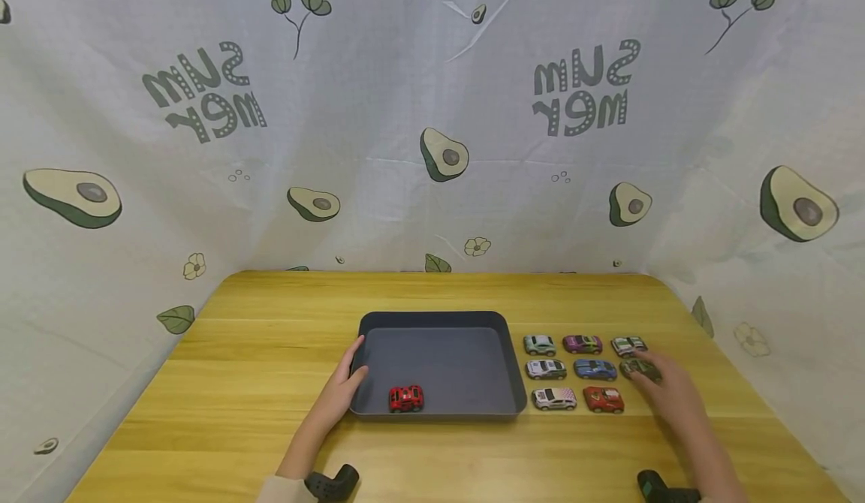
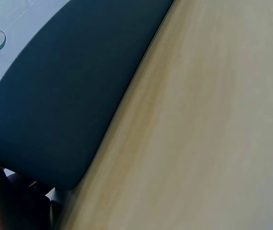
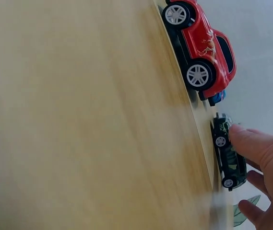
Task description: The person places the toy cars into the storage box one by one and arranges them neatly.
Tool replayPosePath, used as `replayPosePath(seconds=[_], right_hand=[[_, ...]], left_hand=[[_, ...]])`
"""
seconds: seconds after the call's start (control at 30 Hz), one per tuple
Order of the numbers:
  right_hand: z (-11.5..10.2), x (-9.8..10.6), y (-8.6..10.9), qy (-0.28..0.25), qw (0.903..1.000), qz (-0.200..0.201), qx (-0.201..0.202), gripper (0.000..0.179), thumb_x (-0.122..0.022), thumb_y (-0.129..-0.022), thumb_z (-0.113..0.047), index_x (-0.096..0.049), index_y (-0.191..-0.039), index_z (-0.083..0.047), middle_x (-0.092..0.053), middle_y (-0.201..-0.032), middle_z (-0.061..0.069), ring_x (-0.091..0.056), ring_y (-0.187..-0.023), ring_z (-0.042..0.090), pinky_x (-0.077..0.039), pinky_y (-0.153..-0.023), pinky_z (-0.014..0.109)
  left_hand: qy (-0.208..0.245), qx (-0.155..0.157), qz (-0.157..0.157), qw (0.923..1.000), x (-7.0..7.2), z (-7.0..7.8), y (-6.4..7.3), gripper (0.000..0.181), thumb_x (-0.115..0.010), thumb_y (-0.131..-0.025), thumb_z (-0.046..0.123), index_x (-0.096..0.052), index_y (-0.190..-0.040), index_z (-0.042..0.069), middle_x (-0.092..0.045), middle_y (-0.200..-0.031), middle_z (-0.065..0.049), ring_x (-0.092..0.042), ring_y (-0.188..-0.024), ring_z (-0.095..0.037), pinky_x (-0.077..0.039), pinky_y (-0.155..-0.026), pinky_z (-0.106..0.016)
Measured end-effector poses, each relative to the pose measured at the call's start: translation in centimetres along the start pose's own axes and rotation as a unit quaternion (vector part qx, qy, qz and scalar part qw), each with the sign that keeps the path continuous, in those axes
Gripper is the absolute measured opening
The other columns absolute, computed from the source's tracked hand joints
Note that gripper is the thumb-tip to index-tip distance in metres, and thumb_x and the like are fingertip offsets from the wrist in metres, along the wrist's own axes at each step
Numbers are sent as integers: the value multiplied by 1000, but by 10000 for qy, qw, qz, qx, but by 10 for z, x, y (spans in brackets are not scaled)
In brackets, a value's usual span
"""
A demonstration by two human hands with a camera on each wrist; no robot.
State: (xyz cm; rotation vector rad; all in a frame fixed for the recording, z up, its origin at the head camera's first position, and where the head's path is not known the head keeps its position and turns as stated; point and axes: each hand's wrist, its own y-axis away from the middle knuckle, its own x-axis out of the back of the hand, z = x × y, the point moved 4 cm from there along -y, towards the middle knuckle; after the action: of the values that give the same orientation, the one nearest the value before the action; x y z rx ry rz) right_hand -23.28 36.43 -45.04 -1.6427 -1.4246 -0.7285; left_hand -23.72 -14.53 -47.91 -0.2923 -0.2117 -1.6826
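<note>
A dark grey tray stands mid-table with a red toy car inside, near its front wall. My left hand holds the tray's left side, thumb over the rim and fingers along the outer wall. In the left wrist view the tray's side fills the upper left. On the right, my right hand pinches a dark green camouflage toy car between thumb and fingers. This car appears to rest on the table, at the right end of the middle row. The fingers' far side is hidden.
Right of the tray, several toy cars stand in rows: a pale green one, a purple one, a green-and-white one, a blue one, two whitish ones and a red one. A printed cloth hangs behind the table.
</note>
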Motion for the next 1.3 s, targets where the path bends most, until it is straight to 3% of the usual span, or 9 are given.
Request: replayPosePath(seconds=[0.3,0.6,0.87,1.3], right_hand=[[6,-1,-2,215,9997,-98,-47,44,-53,-91,-18,-44,-123,11,-37,-121,41,-35,-108,57,-29,-87,67],[12,-1,0,428,9984,319,187,33,-57,-83,1,-51,-114,10,-45,-113,39,-41,-100,55,-33,-83,64],[11,2,0,622,9972,400,-56,32,-59,-84,-7,-54,-113,5,-48,-116,38,-43,-103,55,-33,-84,64],[-2,6,0,242,9992,84,-319,42,-52,-92,-22,-48,-121,8,-42,-120,41,-41,-105,55,-35,-84,63]], left_hand=[[-15,25,14,10000,0,1,0,55,-42,-96,21,-18,-146,16,-11,-152,-18,-8,-139,-40,-10,-109,-60],[13,12,-1,10000,0,2,1,55,-42,-96,21,-18,-146,15,-10,-152,-18,-8,-139,-40,-10,-109,-60],[6,3,-13,10000,0,1,0,55,-41,-97,20,-18,-146,15,-10,-152,-18,-7,-139,-40,-9,-109,-60],[-6,-10,-16,10000,0,2,0,55,-41,-97,19,-17,-146,13,-10,-152,-19,-7,-139,-39,-9,-109,-59]])
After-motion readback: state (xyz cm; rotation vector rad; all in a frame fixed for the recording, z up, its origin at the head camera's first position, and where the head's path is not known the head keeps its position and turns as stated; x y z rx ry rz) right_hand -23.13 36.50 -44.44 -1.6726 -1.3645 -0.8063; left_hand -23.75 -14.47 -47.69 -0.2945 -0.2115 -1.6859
